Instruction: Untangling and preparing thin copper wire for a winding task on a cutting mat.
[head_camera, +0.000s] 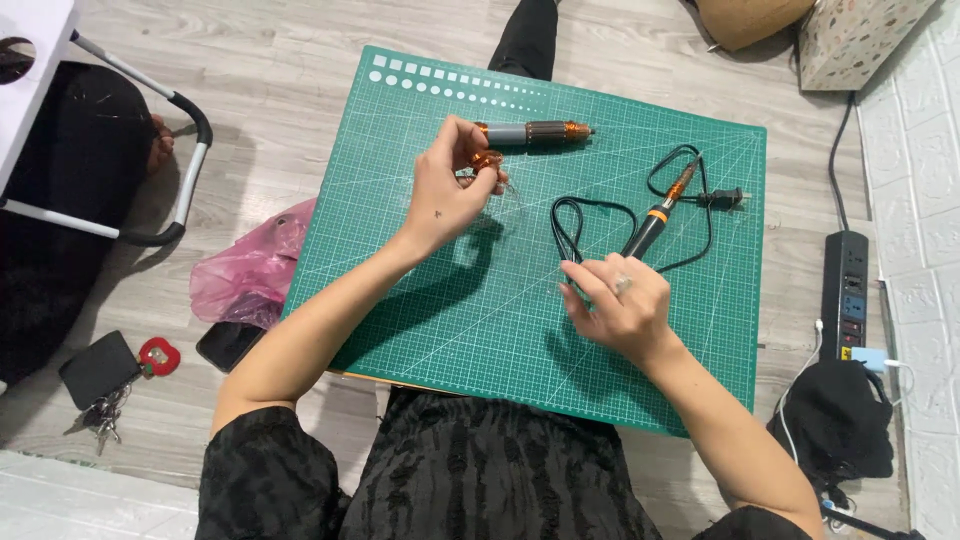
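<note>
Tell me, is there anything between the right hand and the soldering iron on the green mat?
Nothing visible. The right hand lies on the green mat just below the soldering iron; its fingers reach the handle's lower end. Only the iron's own black cord loops beside them.

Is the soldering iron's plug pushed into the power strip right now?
No, the plug lies loose on the green cutting mat, well apart from the power strip on the floor.
</note>
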